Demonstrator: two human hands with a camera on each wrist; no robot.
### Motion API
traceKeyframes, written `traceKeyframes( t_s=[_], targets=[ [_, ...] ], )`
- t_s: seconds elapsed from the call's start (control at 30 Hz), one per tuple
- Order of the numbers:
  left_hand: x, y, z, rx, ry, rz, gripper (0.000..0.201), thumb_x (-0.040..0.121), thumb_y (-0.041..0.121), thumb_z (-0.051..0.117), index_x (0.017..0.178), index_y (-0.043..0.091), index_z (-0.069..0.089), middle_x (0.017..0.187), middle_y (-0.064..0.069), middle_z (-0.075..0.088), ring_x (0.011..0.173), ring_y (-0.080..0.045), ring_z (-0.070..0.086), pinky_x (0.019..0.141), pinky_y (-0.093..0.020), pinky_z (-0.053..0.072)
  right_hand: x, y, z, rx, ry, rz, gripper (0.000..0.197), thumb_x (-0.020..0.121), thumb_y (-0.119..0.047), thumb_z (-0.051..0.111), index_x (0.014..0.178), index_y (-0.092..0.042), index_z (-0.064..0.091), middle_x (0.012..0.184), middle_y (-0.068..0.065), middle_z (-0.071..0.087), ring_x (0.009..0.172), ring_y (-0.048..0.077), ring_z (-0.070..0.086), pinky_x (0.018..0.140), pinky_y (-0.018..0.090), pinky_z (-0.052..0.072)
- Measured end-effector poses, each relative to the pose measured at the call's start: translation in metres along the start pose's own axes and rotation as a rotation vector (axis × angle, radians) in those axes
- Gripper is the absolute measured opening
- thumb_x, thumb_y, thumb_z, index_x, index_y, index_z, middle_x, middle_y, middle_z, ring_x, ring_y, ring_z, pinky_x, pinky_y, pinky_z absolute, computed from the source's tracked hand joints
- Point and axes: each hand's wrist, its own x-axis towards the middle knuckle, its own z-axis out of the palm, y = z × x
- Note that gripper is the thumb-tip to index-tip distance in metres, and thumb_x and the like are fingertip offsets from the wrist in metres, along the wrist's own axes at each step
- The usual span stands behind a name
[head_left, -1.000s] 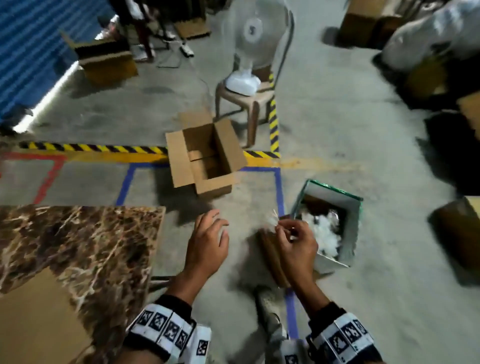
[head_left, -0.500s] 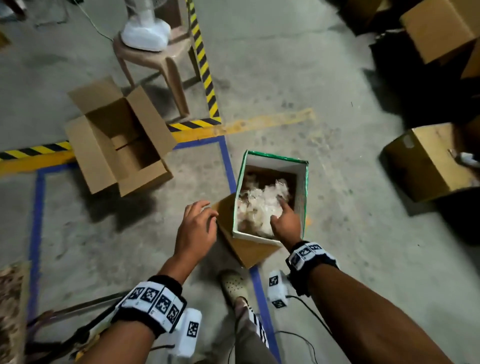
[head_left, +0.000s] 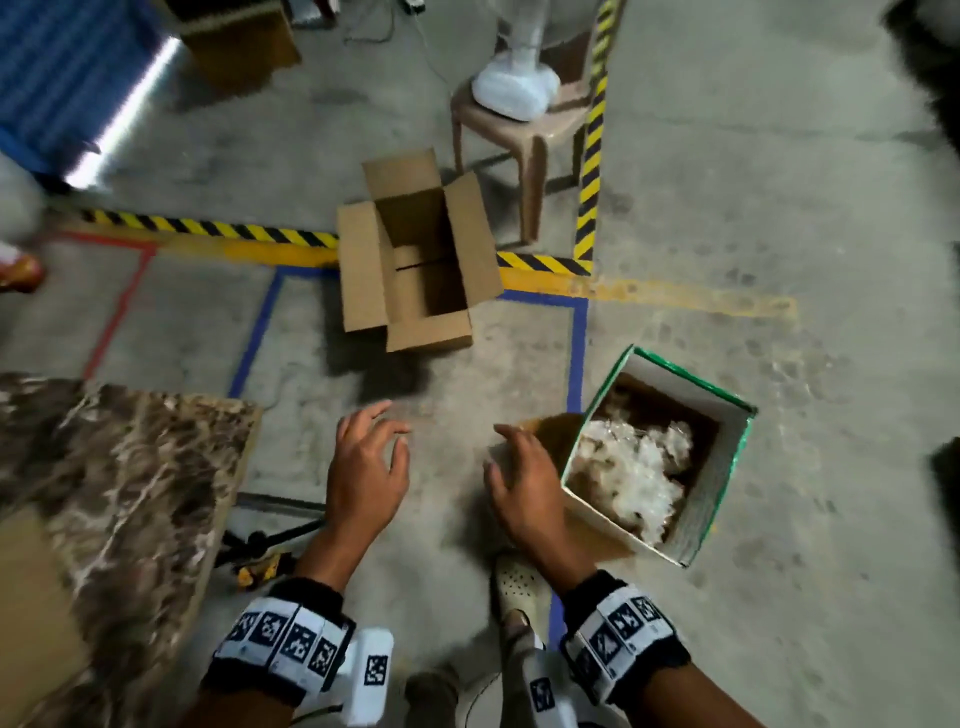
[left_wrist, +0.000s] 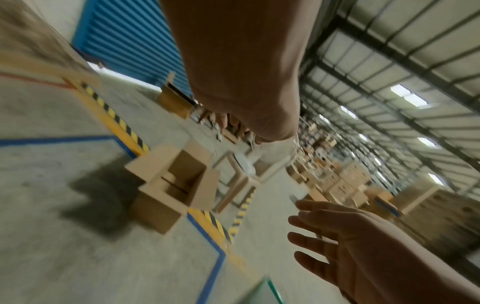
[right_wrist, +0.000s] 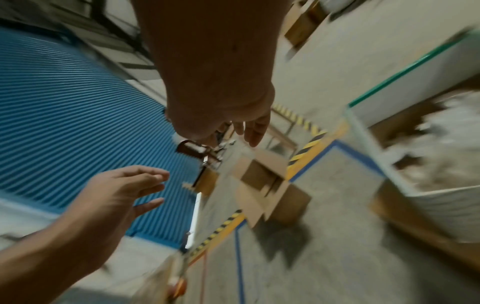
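Beside the green-rimmed box (head_left: 724, 483), the right hand (head_left: 524, 488) is shown lifted clear of the white filler (head_left: 631, 467) touched 0.5 s earlier; the filler is left inside the box. Both hands are held spread and empty, the left hand (head_left: 363, 467) further from the box. No filler is judged taken out.

The concrete floor (head_left: 779, 208) carries an open cardboard box (head_left: 415, 260), a green-rimmed box (head_left: 724, 467), a plastic stool (head_left: 530, 135) and striped hazard tape (head_left: 208, 228).
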Motion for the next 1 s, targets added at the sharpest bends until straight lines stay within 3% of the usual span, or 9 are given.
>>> traceKeyframes(
  t_s=[0.1,0.27,0.47,0.57,0.67,0.77,0.87,0.93,1.0],
  targets=[
    [-0.022,-0.029,-0.063,0.016,0.157,-0.089,0.032,0.088,0.027,0.044,0.094,0.009,0.07,0.123,-0.01,0.06,0.116,-0.029,0.051,0.098,-0.037,0.042,-0.01,-0.066,0.036,0.065,-0.079,-0.174,0.044,0.089,-0.029,0.056,0.133,-0.02,0.054,0.129,0.0,0.056,0.114,0.019,0.057,0.092,0.043,0.052],
    [-0.085,-0.064,-0.175,0.092,0.459,-0.202,0.028,0.09,0.022,0.047,0.094,0.006,0.071,0.123,-0.011,0.061,0.115,-0.03,0.052,0.099,-0.035,0.042,-0.034,-0.173,0.092,0.142,-0.243,-0.459,0.038,0.092,-0.026,0.06,0.129,-0.026,0.056,0.125,-0.007,0.054,0.107,0.009,0.057,0.087,0.038,0.054],
    [-0.177,-0.096,-0.3,0.254,0.835,-0.245,0.018,0.086,0.01,0.053,0.088,0.004,0.07,0.115,-0.013,0.064,0.11,-0.03,0.054,0.102,-0.029,0.037,-0.09,-0.281,0.167,0.226,-0.447,-0.717,0.035,0.089,-0.028,0.056,0.124,-0.021,0.061,0.123,-0.002,0.059,0.109,0.018,0.06,0.089,0.041,0.052],
    [-0.22,-0.122,-0.352,0.356,0.958,-0.299,0.018,0.086,0.011,0.054,0.088,0.003,0.07,0.111,-0.015,0.064,0.109,-0.03,0.053,0.098,-0.036,0.041,-0.123,-0.327,0.201,0.239,-0.478,-0.793,0.035,0.087,-0.031,0.054,0.117,-0.018,0.065,0.117,0.0,0.062,0.103,0.011,0.057,0.087,0.03,0.05],
    [-0.264,-0.163,-0.392,0.42,1.056,-0.36,0.02,0.087,0.012,0.053,0.089,0.001,0.069,0.107,-0.016,0.064,0.107,-0.032,0.055,0.096,-0.04,0.042,-0.153,-0.364,0.234,0.251,-0.556,-0.838,0.033,0.085,-0.029,0.056,0.116,-0.021,0.065,0.116,-0.004,0.061,0.095,0.005,0.054,0.074,0.005,0.04],
    [-0.302,-0.217,-0.42,0.392,1.135,-0.503,0.027,0.085,0.02,0.051,0.091,0.002,0.07,0.103,-0.015,0.063,0.103,-0.034,0.057,0.093,-0.035,0.04,-0.172,-0.39,0.271,0.22,-0.611,-0.871,0.03,0.089,-0.022,0.063,0.119,-0.023,0.063,0.118,-0.007,0.058,0.098,0.007,0.057,0.068,0.003,0.041],
    [-0.324,-0.269,-0.442,0.333,1.066,-0.646,0.045,0.082,0.042,0.052,0.102,0.005,0.068,0.109,-0.017,0.061,0.108,-0.039,0.055,0.095,-0.038,0.042,-0.188,-0.412,0.309,0.176,-0.611,-0.896,0.031,0.089,-0.019,0.067,0.119,-0.024,0.064,0.114,-0.005,0.058,0.098,0.01,0.059,0.069,0.015,0.05],
    [-0.327,-0.296,-0.453,0.366,0.801,-0.819,0.072,0.077,0.064,0.057,0.127,0.011,0.058,0.134,-0.022,0.049,0.132,-0.042,0.037,0.109,-0.049,0.032,-0.196,-0.423,0.329,0.127,-0.63,-0.9,0.033,0.089,-0.021,0.065,0.121,-0.024,0.062,0.117,-0.003,0.058,0.103,0.014,0.059,0.078,0.031,0.054],
    [-0.329,-0.319,-0.462,0.347,0.495,-1.038,0.099,0.07,0.078,0.06,0.15,0.026,0.03,0.159,-0.016,0.016,0.147,-0.042,0.004,0.116,-0.055,0.014,-0.204,-0.436,0.347,0.045,-0.661,-0.938,0.038,0.089,-0.024,0.065,0.127,-0.022,0.058,0.126,-0.001,0.055,0.116,0.02,0.055,0.094,0.034,0.049]
  ],
)
